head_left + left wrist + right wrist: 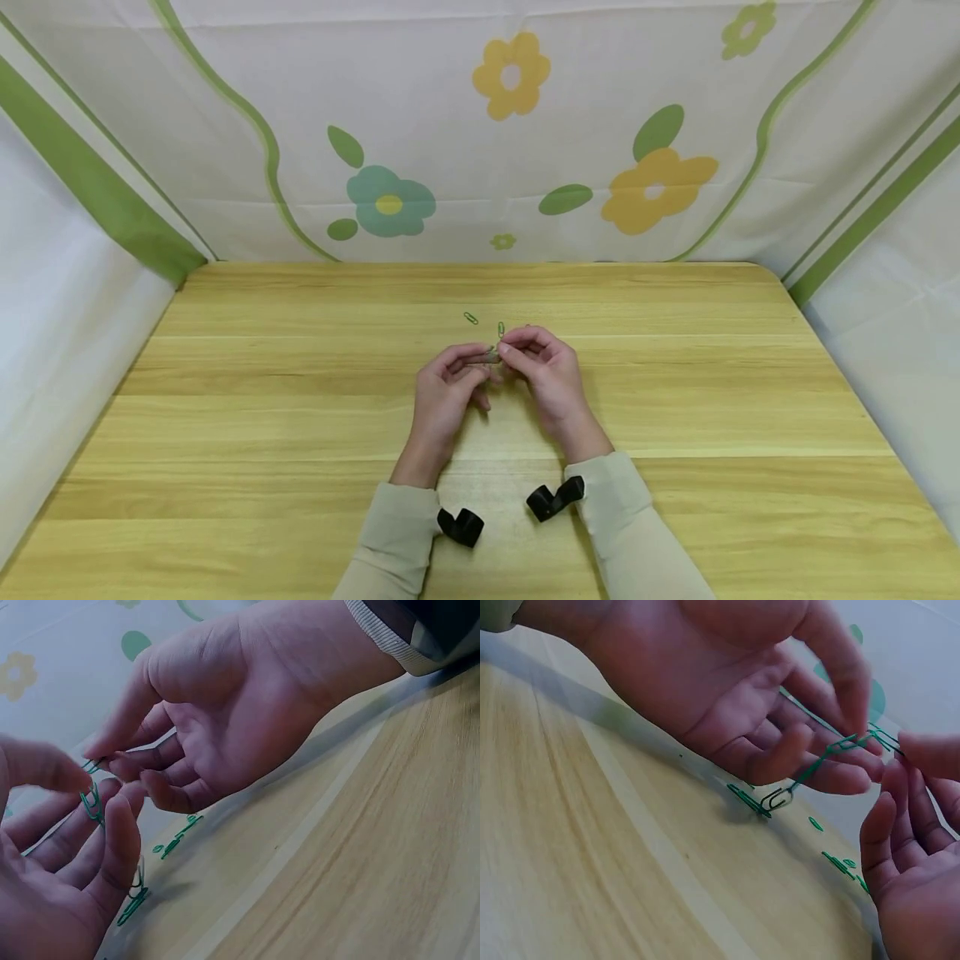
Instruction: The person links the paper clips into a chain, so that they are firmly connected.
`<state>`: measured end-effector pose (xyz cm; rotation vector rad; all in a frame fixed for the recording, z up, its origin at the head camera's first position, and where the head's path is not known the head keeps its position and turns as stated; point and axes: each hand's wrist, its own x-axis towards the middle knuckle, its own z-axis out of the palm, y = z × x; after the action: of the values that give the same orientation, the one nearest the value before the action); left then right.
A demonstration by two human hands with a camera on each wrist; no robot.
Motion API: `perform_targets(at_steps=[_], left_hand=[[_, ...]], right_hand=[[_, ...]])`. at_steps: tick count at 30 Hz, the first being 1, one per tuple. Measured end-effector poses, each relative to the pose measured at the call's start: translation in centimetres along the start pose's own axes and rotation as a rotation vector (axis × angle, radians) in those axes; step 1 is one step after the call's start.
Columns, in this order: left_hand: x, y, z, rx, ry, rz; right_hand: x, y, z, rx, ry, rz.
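Both hands meet above the table, working on thin green wire paper clips. My left hand pinches a paper clip between thumb and fingers. From it a short chain of linked clips hangs past the fingers, its lowest clip down at the tabletop. Opposite it, my right hand pinches another paper clip by thumb and fingertip, its wire overlapping the top of the chain. The remaining fingers of both hands are loosely bent. Fingertips partly hide where the two clips meet.
Just beyond the hands, loose green paper clips lie on the wood-grain table. A white curtain with printed flowers rises along the back edge, and pale fabric hangs at both sides. Black wrist cameras sit at both cuffs.
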<state>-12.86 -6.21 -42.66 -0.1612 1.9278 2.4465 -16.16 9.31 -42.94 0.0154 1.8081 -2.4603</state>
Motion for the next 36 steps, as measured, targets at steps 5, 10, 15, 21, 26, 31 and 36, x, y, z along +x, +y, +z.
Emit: perform_targets(at_steps=[5,10,15,21,26,31,36], left_hand=[[0.0,-0.1,0.2,0.058,-0.028,-0.01],[0.0,-0.1,0.1,0.073,-0.02,-0.014],[0.0,0.2,-0.2,-0.002,0.086,-0.012],[0.1,0.6,-0.9,-0.083,0.189,0.039],[0.3,0.8,-1.3,-0.141,0.232,0.069],[0.3,0.9,-1.4,-0.165,0.254,0.073],[0.3,1.0,-1.4,-0.172,0.282,0.074]], right_hand=[[0.0,0.0,-0.1,-0.004,-0.016,0.005],[0.1,0.0,-0.2,-0.036,0.055,-0.019],[0.6,-0.1,-1.1,-0.031,0.251,-0.038],[0.9,-0.5,-2.1,-0.113,0.373,-0.051],[0.9,-0.6,-2.3,-0.332,0.35,0.026],[0.8,-0.4,-2.2,-0.642,0.255,0.023],[0.9,-0.1,-1.9,-0.789,0.222,-0.023]])
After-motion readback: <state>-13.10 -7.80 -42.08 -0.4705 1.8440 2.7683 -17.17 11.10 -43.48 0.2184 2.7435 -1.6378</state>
